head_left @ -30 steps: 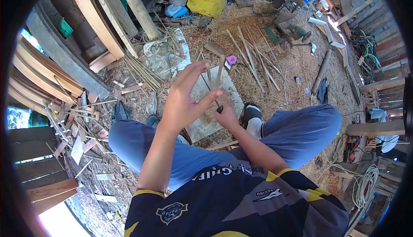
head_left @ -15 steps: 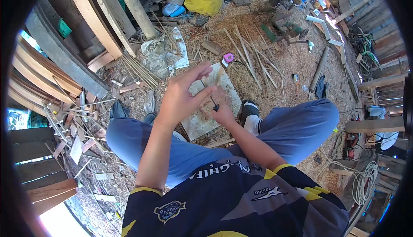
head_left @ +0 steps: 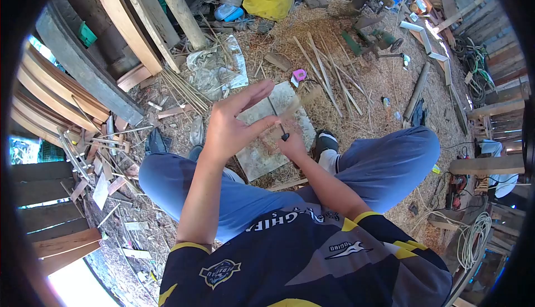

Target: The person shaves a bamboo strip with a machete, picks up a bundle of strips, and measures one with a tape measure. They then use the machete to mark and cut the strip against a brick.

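My left hand [head_left: 237, 118] is raised over the left part of a pale, worn board [head_left: 262, 159], fingers and thumb apart with a gap between them. Close to its thumb, my right hand [head_left: 292, 144] is closed near the black end of a thin dark rod [head_left: 273, 108]. The rod slants up between the two hands. A blurred light-brown piece [head_left: 301, 100] shows just right of the rod; whatever supports it cannot be made out. The board lies on the ground between my bent legs.
A pink tape measure [head_left: 299, 75] lies beyond the board. Thin wooden strips [head_left: 329, 76] are scattered ahead on the shavings. Crumpled sheeting [head_left: 209, 70] and curved timbers [head_left: 125, 20] are to the left. A green metal machine [head_left: 370, 42] stands ahead right.
The light-brown piece has swung or shifted to the right and is blurred. Both hands stay nearly in place, and the whole view has moved slightly.
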Tool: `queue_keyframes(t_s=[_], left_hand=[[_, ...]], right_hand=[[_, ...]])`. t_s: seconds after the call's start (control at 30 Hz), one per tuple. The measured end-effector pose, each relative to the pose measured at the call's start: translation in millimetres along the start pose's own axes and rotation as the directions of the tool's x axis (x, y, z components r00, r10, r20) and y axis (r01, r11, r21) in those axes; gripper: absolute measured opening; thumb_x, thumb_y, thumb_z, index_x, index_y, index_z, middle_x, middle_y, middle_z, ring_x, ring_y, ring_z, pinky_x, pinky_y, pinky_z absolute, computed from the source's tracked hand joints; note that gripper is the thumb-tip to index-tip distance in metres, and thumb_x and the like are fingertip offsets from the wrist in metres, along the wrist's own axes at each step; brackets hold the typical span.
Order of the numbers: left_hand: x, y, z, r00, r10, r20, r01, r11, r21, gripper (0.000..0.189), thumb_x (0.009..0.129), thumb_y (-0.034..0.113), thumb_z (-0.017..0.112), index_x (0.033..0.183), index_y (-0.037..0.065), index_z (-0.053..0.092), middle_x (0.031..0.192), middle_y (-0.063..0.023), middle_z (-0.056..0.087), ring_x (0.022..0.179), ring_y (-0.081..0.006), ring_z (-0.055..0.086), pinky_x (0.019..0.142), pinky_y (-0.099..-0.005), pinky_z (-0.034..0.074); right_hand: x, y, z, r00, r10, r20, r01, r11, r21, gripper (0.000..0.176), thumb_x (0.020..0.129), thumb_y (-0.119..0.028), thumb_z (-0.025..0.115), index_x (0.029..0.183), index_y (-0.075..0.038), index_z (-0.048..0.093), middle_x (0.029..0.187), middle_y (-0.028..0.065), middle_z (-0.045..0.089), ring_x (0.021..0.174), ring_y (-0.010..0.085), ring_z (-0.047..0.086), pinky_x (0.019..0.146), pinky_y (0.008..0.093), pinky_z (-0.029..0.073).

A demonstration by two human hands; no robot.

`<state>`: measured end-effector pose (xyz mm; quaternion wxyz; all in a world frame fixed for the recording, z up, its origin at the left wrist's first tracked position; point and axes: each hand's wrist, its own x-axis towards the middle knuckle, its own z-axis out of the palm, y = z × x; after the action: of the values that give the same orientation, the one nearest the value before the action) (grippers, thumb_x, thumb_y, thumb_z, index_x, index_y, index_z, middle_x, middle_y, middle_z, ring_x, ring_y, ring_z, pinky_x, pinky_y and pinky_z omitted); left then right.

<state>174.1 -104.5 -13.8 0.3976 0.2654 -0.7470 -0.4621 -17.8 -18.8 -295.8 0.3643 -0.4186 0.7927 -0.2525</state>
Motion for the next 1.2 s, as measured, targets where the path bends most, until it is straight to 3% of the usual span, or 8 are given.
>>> queue_keyframes(t_s=[0.3,0.5,0.6,0.8,0.9,1.0,1.1,1.2], left_hand=[[4,-4,17,0.993,0.066,0.1,-0.086,0.973,0.215,0.052,0.085,0.005,0.082,0.134,0.001,0.067,0.124,-0.0145,0.074,0.114,-0.0242,0.073,0.099,-0.0357,0.057],[5,-9,26,0.997,-0.08,-0.022,0.083,0.977,0.197,0.027,0.094,0.003,0.072,0.121,-0.001,0.073,0.11,-0.0125,0.078,0.101,-0.0165,0.075,0.09,-0.0298,0.059],[11,-29,28,0.979,-0.039,-0.199,0.062,0.992,0.113,0.024,0.097,0.002,0.07,0.121,-0.001,0.074,0.111,-0.011,0.078,0.1,-0.0146,0.075,0.089,-0.0289,0.059],[22,-39,13,0.963,-0.089,-0.253,0.104,0.993,0.049,0.029,0.099,0.002,0.068,0.127,-0.004,0.069,0.111,-0.0106,0.078,0.104,-0.0151,0.074,0.093,-0.0287,0.058],[26,-45,11,0.969,-0.035,-0.246,0.03,0.999,-0.025,0.035,0.095,0.007,0.074,0.127,-0.005,0.068,0.113,-0.0172,0.077,0.102,-0.019,0.075,0.089,-0.0311,0.061],[24,-37,9,0.956,0.033,-0.292,-0.051,0.997,-0.056,0.05,0.095,0.011,0.076,0.137,-0.009,0.059,0.127,-0.0233,0.07,0.115,-0.0253,0.071,0.1,-0.0354,0.056],[20,-42,-2,0.948,0.023,-0.316,-0.106,0.963,-0.249,0.061,0.095,0.014,0.077,0.143,-0.011,0.05,0.137,-0.027,0.063,0.128,-0.0314,0.063,0.109,-0.0404,0.05],[18,-39,-10,0.935,-0.031,-0.352,-0.073,0.958,-0.277,0.059,0.096,0.015,0.074,0.142,-0.013,0.049,0.138,-0.0264,0.062,0.133,-0.0336,0.059,0.113,-0.0429,0.047]], right_hand=[[-9,-24,-15,0.994,0.087,0.061,-0.082,0.993,-0.08,0.045,0.082,-0.038,0.071,0.09,0.006,0.073,0.088,0.033,0.071,0.09,0.0477,0.071,0.08,0.0536,0.057],[13,-6,1,0.992,0.084,0.09,-0.071,0.988,-0.138,0.04,0.081,-0.034,0.069,0.09,0.005,0.074,0.09,0.032,0.072,0.09,0.047,0.072,0.081,0.0525,0.058],[14,-14,-3,0.986,0.12,0.119,-0.104,0.986,-0.134,0.04,0.082,-0.034,0.068,0.092,0.004,0.075,0.094,0.0308,0.072,0.094,0.0467,0.071,0.084,0.0522,0.058],[24,1,14,1.0,0.0,-0.002,0.0,0.985,-0.17,0.039,0.081,-0.034,0.067,0.09,0.003,0.075,0.096,0.031,0.072,0.096,0.046,0.071,0.085,0.0529,0.057],[26,0,8,0.997,-0.061,0.05,0.069,0.983,-0.169,0.039,0.081,-0.034,0.068,0.092,0.003,0.074,0.099,0.032,0.071,0.097,0.0463,0.07,0.086,0.0537,0.055],[26,-7,0,0.995,-0.027,0.094,0.044,0.984,-0.174,0.043,0.081,-0.033,0.068,0.103,0.004,0.073,0.103,0.0332,0.071,0.099,0.0469,0.069,0.088,0.054,0.055],[24,-12,-3,0.98,-0.172,-0.099,0.167,0.984,-0.055,0.05,0.082,-0.035,0.069,0.113,0.004,0.069,0.107,0.0341,0.07,0.101,0.0474,0.069,0.09,0.0538,0.054],[30,-3,12,0.936,-0.198,-0.291,0.178,0.979,-0.094,0.029,0.078,-0.028,0.071,0.081,0.001,0.069,0.079,0.0246,0.071,0.084,0.045,0.07,0.079,0.0532,0.055]])
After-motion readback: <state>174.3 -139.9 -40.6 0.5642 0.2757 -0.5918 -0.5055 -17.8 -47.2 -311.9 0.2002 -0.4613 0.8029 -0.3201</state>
